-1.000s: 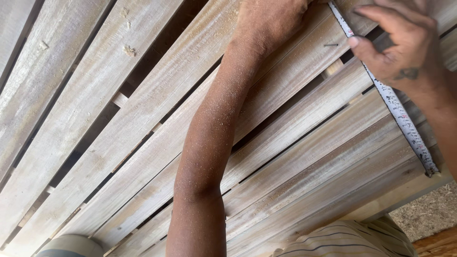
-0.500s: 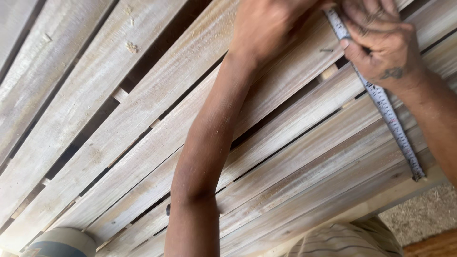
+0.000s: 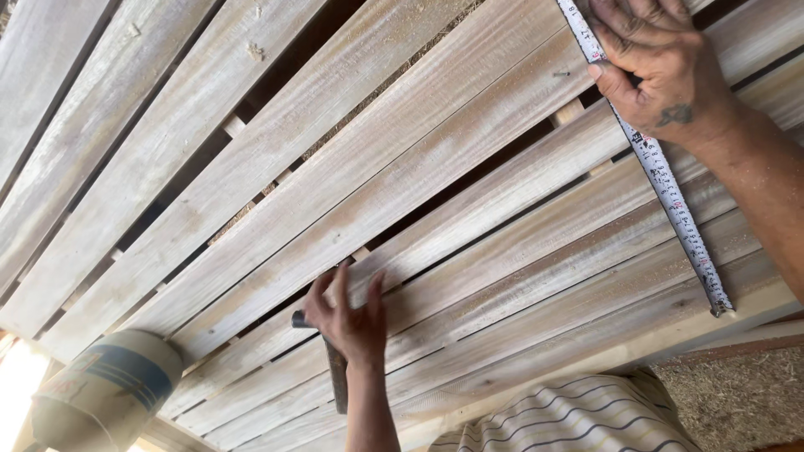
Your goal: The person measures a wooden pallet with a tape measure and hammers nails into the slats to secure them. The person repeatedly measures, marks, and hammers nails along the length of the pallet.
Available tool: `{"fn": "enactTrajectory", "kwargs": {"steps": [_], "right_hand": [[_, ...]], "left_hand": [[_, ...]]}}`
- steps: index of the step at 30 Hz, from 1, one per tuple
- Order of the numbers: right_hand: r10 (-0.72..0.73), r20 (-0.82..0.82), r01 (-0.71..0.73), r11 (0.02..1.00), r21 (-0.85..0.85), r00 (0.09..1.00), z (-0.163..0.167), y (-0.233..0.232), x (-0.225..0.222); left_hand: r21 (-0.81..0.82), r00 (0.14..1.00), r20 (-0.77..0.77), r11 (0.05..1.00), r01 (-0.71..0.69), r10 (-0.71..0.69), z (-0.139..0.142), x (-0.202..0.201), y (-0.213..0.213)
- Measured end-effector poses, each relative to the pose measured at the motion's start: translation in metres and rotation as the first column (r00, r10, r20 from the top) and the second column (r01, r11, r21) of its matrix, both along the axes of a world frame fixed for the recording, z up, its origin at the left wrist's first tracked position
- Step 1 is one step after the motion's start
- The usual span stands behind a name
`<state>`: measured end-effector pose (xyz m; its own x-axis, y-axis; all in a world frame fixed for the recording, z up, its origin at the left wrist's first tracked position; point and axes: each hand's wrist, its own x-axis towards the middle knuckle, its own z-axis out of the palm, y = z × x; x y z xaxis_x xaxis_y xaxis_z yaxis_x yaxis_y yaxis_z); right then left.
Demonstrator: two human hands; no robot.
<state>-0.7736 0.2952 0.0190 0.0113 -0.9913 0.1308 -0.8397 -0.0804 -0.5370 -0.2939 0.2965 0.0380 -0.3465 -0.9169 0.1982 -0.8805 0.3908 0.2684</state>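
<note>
A frame of pale wooden slats [image 3: 435, 167] with gaps between them fills the view. My right hand [image 3: 662, 75] at the top right presses a white tape measure [image 3: 670, 197] onto the slats. The tape runs diagonally down to the frame's near edge, where its hook [image 3: 718, 310] catches. My left hand [image 3: 347, 322] lies low in the middle with fingers spread, its palm over a hammer [image 3: 337, 381]. The dark hammer head pokes out left of the hand, and the handle shows beside the wrist.
A round container with a blue label [image 3: 105, 389] stands at the bottom left beside the frame. My striped shirt [image 3: 569, 418] shows at the bottom. Sawdust-covered ground [image 3: 737, 393] lies at the bottom right. A small nail [image 3: 561, 74] sticks out of a slat near the tape.
My left hand has come away from the top, next to the tape, and moved down to the lower middle onto the hammer. My right hand stays on the tape.
</note>
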Motion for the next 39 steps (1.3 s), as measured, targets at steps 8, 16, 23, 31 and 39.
{"fn": "enactTrajectory", "kwargs": {"steps": [8, 16, 23, 31, 39], "right_hand": [[0.094, -0.12, -0.091, 0.995, 0.032, 0.988, -0.002, 0.003, -0.01], [0.068, -0.233, -0.072, 0.997, -0.01, 0.97, 0.006, 0.002, -0.002], [0.043, 0.026, -0.043, 0.999, -0.011, 0.999, 0.003, 0.002, -0.002], [-0.004, -0.008, 0.004, 1.0, -0.017, 1.0, 0.002, 0.007, 0.0], [-0.049, 0.022, 0.049, 0.999, -0.009, 0.999, 0.017, 0.001, 0.008]], "left_hand": [[0.172, 0.941, -0.013, 0.928, -0.331, 0.339, -0.013, 0.14, 0.105], [0.278, 0.922, 0.009, 0.885, -0.374, 0.387, 0.023, 0.087, 0.083], [0.414, 0.892, -0.067, 0.801, 0.432, -0.446, 0.039, -0.01, -0.004], [0.461, 0.612, 0.044, 0.56, 0.689, -0.789, 0.029, -0.087, -0.059], [0.289, 0.621, 0.033, 0.602, 0.745, -0.783, 0.032, -0.096, -0.053]]}}
